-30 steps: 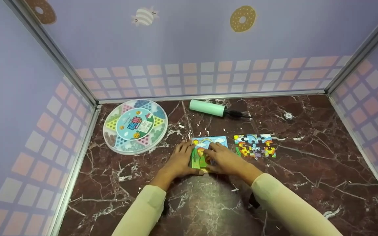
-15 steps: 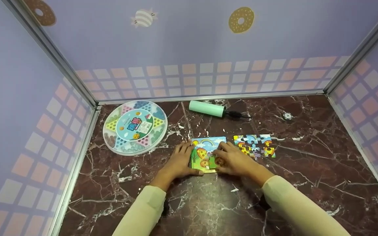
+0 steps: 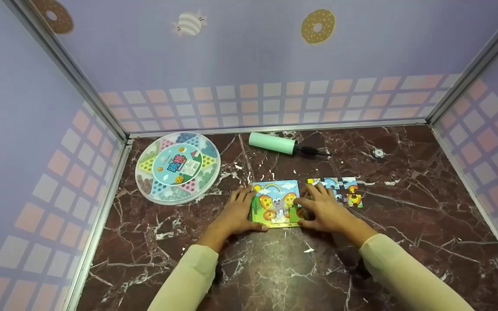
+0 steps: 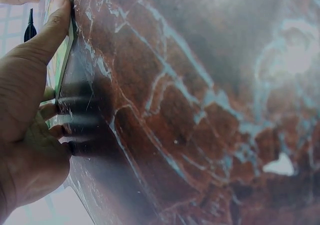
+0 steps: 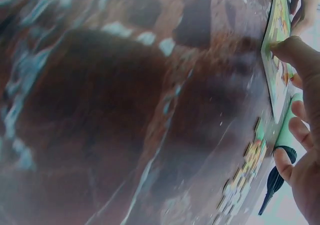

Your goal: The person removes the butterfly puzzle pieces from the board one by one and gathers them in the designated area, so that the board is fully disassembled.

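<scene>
A small jigsaw puzzle board (image 3: pixel 277 194) with a butterfly and rainbow picture lies flat on the marbled tabletop. My left hand (image 3: pixel 234 216) holds it by its left side, fingers along that edge and thumb on the near edge. My right hand (image 3: pixel 329 211) is at the board's lower right corner, thumb and index finger about a puzzle piece (image 3: pixel 300 212) with a brown-orange round shape; the hand partly hides this piece. In the right wrist view, the right thumb (image 5: pixel 287 50) rests on the board's face.
Loosely joined puzzle pieces (image 3: pixel 352 190) lie right of the board, partly behind my right hand. Farther back is a mint-green hand pump (image 3: pixel 272 142) with a black nozzle. A round Chinese checkers set (image 3: pixel 177 167) lies left, a small round disc (image 3: pixel 378 153) right. Patterned walls surround the tabletop.
My right hand has moved rightward across the board with the puzzle piece, from the middle to the right edge, uncovering the butterfly picture. My left hand stays at the left edge.
</scene>
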`<state>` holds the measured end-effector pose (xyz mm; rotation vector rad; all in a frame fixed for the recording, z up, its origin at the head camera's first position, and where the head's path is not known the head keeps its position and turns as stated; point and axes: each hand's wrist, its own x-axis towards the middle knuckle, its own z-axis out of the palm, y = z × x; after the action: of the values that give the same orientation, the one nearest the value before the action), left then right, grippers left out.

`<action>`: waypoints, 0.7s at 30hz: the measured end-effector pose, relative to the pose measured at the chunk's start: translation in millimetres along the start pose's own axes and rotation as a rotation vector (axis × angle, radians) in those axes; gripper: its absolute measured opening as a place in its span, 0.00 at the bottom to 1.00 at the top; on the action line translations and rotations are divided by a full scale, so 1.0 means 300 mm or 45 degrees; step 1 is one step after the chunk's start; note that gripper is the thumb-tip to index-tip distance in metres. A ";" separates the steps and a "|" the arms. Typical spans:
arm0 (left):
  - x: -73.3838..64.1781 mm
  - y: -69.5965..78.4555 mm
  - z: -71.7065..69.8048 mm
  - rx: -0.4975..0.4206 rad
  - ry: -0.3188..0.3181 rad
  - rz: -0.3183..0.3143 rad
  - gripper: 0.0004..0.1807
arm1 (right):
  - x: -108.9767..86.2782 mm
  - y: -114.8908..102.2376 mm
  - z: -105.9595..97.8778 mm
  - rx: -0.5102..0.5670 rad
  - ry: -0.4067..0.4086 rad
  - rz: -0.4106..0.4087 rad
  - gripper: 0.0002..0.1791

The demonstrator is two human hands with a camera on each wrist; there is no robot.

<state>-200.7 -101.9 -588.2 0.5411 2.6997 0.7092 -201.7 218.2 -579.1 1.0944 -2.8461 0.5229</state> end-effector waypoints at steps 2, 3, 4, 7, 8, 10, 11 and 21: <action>-0.002 0.002 -0.003 -0.003 0.000 0.001 0.67 | -0.011 0.011 -0.005 0.014 -0.004 0.017 0.29; -0.002 0.002 -0.003 -0.004 0.002 0.003 0.67 | -0.016 0.017 -0.008 0.016 -0.007 0.024 0.29; -0.002 0.002 -0.004 -0.005 0.005 0.006 0.67 | -0.022 0.024 -0.011 0.016 -0.006 0.028 0.29; 0.000 0.000 -0.002 -0.002 0.009 0.014 0.67 | -0.042 0.043 -0.021 0.007 0.006 0.033 0.30; 0.001 -0.002 0.000 0.001 0.011 0.016 0.67 | -0.050 0.049 -0.024 -0.008 0.010 0.036 0.30; 0.003 -0.005 0.003 0.007 0.010 0.016 0.67 | -0.065 0.062 -0.027 -0.020 0.017 0.040 0.30; 0.005 -0.007 0.005 0.010 0.010 0.014 0.67 | -0.073 0.067 -0.029 -0.019 0.017 0.045 0.29; 0.005 -0.016 0.009 -0.016 0.005 0.000 0.67 | -0.144 0.102 -0.042 0.022 0.029 0.083 0.28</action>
<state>-202.2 -103.9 -593.2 0.5372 2.6969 0.7268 -190.6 271.3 -583.2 0.9944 -2.8710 0.5611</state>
